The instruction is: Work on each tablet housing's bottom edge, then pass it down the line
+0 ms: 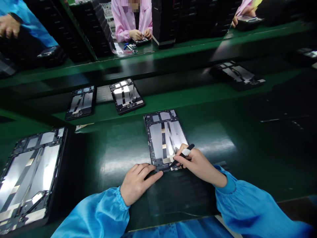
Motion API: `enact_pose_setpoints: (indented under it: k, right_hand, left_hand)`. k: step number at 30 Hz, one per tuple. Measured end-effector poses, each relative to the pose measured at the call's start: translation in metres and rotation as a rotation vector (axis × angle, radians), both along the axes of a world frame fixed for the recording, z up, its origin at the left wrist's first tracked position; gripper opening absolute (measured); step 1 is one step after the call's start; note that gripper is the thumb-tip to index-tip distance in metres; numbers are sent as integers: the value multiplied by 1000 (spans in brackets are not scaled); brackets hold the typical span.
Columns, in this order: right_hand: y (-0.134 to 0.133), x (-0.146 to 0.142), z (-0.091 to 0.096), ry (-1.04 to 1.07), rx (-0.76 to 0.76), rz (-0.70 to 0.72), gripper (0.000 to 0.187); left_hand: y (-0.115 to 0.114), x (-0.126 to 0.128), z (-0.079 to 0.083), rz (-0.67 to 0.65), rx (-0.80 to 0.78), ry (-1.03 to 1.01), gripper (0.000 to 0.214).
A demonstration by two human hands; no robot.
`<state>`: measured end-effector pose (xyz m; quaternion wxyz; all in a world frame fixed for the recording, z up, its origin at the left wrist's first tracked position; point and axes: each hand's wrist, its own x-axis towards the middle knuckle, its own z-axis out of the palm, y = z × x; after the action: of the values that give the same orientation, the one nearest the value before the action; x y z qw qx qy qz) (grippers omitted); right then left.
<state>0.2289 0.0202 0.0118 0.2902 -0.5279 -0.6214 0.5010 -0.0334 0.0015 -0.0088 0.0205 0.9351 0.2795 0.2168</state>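
Observation:
An opened tablet [156, 132] lies on the green bench before me, its metal plates, dark flex cables and small boards exposed. My left hand [138, 180] grips its lower left corner, thumb along the bottom edge and fingers at the side. In my right hand [194, 162] is a pair of black tweezers [191, 147] with a white patch, closed in the fingers and slanting down. Their tip is at the tablet's bottom edge, near a small board. Whether the tip pinches anything is too small to tell.
A stack topped by another opened tablet [49, 165] stands at left. More opened tablets [127, 94] lie along the sunken strip beyond my bench [119, 145], one blurred at right [237, 72]. Tall black stacks [163, 23] line the far bench, where a person in pink [121, 19] works.

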Motion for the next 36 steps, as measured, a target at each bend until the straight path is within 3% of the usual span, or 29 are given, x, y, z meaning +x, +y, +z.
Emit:
enact_pose_setpoints:
  k: [11, 18, 24, 30, 33, 36]
  right_hand:
    - [-1, -2, -3, 38, -31, -46, 21]
    - [-1, -2, -3, 24, -4, -36, 21]
    - [-2, -2, -3, -7, 28, -29, 23]
    - [-1, -1, -8, 97, 9, -109, 25]
    - [-3, -1, -10, 131, 171, -229, 28]
    - [-6, 0, -14, 95, 476, -504, 29]
  left_hand:
    - [-3, 3, -8, 30, 54, 87, 37]
    - [-4, 8, -3, 39, 39, 77, 32]
    - [-5, 23, 3, 126, -3, 150, 32]
    - [-1, 3, 1, 11, -67, -2, 27]
    - [-1, 7, 4, 7, 10, -9, 25]
    - [17, 32, 3, 49, 53, 47, 33]
